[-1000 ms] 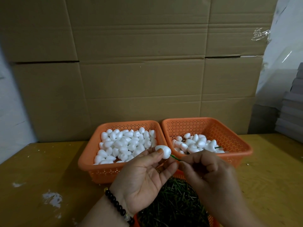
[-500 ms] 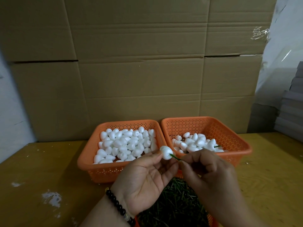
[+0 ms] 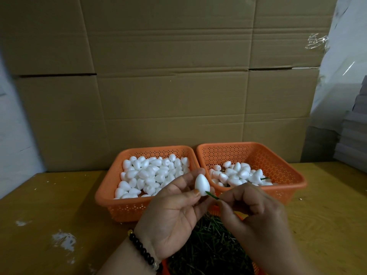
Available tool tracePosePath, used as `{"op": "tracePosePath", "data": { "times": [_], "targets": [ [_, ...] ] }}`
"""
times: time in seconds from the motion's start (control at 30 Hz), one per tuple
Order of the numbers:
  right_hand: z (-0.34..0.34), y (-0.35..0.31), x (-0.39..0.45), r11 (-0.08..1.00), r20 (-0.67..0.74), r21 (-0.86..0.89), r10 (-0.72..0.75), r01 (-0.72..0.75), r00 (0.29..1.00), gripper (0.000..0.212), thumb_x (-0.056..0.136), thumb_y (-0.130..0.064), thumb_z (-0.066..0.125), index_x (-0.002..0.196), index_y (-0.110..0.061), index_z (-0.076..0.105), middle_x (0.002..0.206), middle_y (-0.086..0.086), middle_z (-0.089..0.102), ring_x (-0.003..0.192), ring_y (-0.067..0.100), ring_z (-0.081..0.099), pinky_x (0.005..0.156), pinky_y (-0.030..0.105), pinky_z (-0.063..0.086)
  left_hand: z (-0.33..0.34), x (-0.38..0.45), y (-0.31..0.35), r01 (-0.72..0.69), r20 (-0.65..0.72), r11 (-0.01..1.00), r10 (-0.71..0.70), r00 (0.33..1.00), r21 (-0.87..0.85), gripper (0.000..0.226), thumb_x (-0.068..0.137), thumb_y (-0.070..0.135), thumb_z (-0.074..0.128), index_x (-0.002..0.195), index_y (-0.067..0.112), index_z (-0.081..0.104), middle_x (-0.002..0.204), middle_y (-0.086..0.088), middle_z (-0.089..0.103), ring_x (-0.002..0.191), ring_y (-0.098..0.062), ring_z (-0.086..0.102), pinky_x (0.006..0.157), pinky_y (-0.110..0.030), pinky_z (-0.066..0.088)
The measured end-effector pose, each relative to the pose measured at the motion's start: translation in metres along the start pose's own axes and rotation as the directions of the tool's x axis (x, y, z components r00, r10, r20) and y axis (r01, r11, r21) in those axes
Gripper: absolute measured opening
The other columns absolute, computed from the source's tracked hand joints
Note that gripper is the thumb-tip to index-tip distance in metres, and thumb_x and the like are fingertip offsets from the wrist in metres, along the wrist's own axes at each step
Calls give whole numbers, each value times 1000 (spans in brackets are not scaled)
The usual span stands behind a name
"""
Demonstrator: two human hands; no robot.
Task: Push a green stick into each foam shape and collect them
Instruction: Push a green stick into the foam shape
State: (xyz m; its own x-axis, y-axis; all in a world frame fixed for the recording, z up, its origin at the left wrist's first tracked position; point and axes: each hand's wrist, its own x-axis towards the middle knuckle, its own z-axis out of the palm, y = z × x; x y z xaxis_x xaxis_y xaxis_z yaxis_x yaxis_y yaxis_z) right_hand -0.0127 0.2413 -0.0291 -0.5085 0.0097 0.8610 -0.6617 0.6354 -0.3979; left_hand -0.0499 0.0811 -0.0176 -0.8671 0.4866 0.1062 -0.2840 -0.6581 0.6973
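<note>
Above the yellow wooden tabletop (image 3: 49,205), left hand (image 3: 174,217) pinches white egg-shaped foam piece (image 3: 201,184) upright in its grip. Right hand (image 3: 256,217) pinches thin green stick (image 3: 212,195), tip touching foam base. Two orange perforated plastic baskets (image 3: 127,207) behind.

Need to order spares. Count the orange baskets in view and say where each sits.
3: left basket and right basket side by side at the table's back; a third, near basket, mostly hidden under the hands, holds green sticks.
</note>
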Motion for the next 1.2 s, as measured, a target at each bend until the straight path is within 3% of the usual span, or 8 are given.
{"op": "tracePosePath", "data": {
  "times": [0.17, 0.27, 0.43, 0.6, 0.73, 0.87, 1.03, 1.2],
  "targets": [
    [2, 1, -2, 1000, -27, 26, 1, 0, 1000, 12, 74, -28, 65, 69, -17, 66, 68, -14, 63, 61, 1, 62, 53, 26, 52, 0, 0, -4, -113, -49, 978, 123, 991, 173, 40, 67, -11, 63, 103, 2, 71, 103, -15, 70, 84, -20, 69, 71, -27, 56],
    [2, 1, -3, 998, -41, 58, 15, -12, 999, 11, 74, -27, 66, 70, -17, 66, 69, -14, 63, 61, 3, 63, 52, 30, 53, 0, 0, -6, -183, -89, 894, 239, 967, 409, 38, 65, -11, 68, 93, 14, 75, 93, -4, 74, 85, -15, 68, 71, -25, 55],
    [1, 1, -4, 996, -39, 76, 38, -35, 999, 8, 74, -28, 67, 70, -21, 66, 69, -14, 63, 61, 5, 64, 51, 32, 52, -3, 1, -8, -229, -100, 670, 414, 905, 707, 42, 69, -9, 75, 89, 27, 72, 90, 3, 72, 89, -12, 67, 77, -33, 55],
    [1, 1, -4, 998, -16, 57, 42, -41, 999, 10, 75, -29, 66, 71, -19, 66, 70, -10, 66, 63, 6, 65, 52, 32, 53, 1, -1, -9, -219, -90, 605, 439, 894, 766, 37, 66, 0, 71, 88, 30, 67, 90, 1, 70, 92, -16, 65, 84, -52, 55],
    [1, 1, -4, 997, -24, 59, 47, -46, 999, 10, 75, -29, 67, 71, -20, 66, 70, -12, 65, 62, 5, 65, 52, 30, 52, 2, -1, -8, -231, -106, 720, 390, 915, 655, 43, 75, -9, 68, 96, 29, 71, 100, -1, 71, 101, -20, 65, 88, -43, 54],
    [1, 2, -4, 995, -25, 75, 75, -73, 997, 8, 75, -27, 70, 73, -21, 66, 73, -14, 67, 64, 3, 66, 53, 26, 53, 4, -1, -2, -108, -132, 974, 136, 982, 201, 36, 74, -7, 61, 107, 5, 69, 106, -15, 69, 98, -24, 68, 77, -32, 57],
    [1, 3, -2, 998, -33, -20, 61, -61, 998, 8, 69, -16, 75, 71, -15, 67, 73, -13, 67, 64, 2, 66, 53, 28, 54, 4, -1, 2, -13, -82, 1000, 12, 997, -10, 44, 74, -6, 56, 117, -5, 61, 105, -21, 66, 89, -24, 67, 78, -37, 58],
    [1, 2, -1, 999, -27, -39, 35, -36, 999, 9, 66, -13, 75, 71, -15, 67, 70, -15, 63, 62, 0, 62, 53, 18, 52, 5, -2, 2, 24, -37, 999, -25, 999, -26, 45, 77, -6, 53, 122, -8, 54, 103, -25, 66, 90, -26, 69, 75, -35, 58]
  ]
}}
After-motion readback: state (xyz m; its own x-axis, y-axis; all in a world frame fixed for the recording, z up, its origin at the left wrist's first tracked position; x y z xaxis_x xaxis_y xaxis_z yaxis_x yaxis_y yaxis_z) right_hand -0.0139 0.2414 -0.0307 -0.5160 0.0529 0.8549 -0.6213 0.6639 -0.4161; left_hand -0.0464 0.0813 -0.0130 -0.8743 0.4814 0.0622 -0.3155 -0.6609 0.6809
